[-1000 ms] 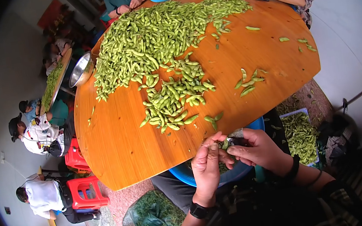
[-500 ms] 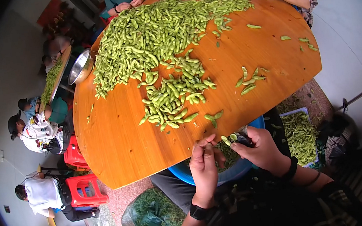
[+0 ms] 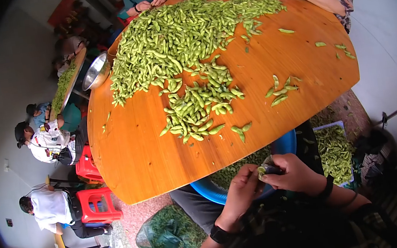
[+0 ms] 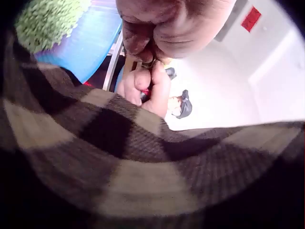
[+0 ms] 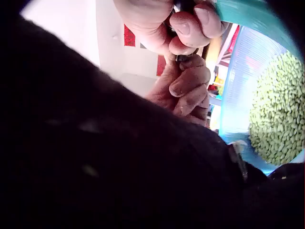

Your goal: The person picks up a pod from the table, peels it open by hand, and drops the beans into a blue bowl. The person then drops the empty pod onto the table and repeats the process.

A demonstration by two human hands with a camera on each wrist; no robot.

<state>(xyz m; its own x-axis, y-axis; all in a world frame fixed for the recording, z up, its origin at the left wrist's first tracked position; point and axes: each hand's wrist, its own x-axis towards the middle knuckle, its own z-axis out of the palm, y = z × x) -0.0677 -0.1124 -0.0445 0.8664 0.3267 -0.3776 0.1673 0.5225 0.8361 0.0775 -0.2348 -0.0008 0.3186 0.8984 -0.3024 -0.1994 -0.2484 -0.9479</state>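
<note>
Head view: left grip (image 3: pixel 241 188) and right grip (image 3: pixel 293 174) tight on pod (image 3: pixel 262 170)

The left hand (image 3: pixel 242 188) and the right hand (image 3: pixel 294 174) are held close together. Both forearms (image 3: pixel 346 199) are angled inward, and fingers (image 5: pixel 188 28) are curled.
</note>
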